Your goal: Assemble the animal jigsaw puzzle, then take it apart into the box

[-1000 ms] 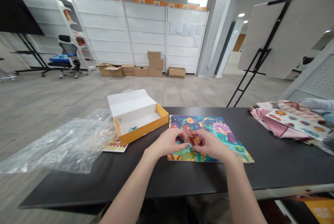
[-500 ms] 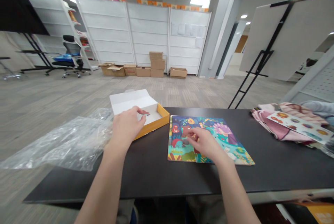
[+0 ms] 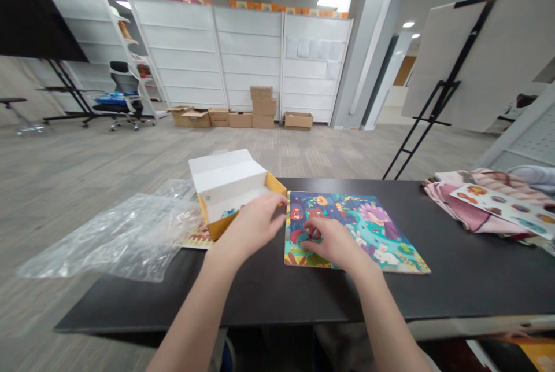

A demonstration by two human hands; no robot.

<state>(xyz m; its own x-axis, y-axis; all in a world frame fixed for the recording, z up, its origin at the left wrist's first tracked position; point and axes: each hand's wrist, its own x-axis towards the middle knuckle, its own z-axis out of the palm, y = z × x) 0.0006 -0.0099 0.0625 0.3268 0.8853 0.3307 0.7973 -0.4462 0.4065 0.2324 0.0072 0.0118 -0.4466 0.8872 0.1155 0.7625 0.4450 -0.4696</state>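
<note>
A colourful animal jigsaw puzzle point(image 3: 373, 221) lies flat on the dark table. My right hand point(image 3: 336, 242) is over its left half, fingertips down at the picture, thumb and fingers apart. I make out nothing held in it. My left hand point(image 3: 255, 221) reaches in front of an open yellow box point(image 3: 225, 225) with a white inside. Its fingers point right, towards the puzzle's left edge, with a gap between thumb and fingers and no piece visible in it. A few coloured pieces point(image 3: 229, 212) show inside the box, partly hidden by the hand.
Crumpled clear plastic wrapping point(image 3: 117, 233) lies left of the box, partly over a printed sheet point(image 3: 197, 238). To the right are folded pink cloth point(image 3: 459, 204) and a sticker sheet point(image 3: 505, 207). Cardboard boxes point(image 3: 262, 107) stand beyond the table, by white shelving.
My left hand has moved right from over the box to beside the puzzle. My right hand has shifted slightly left and lower, its fingers spreading. The view has swung a little.
</note>
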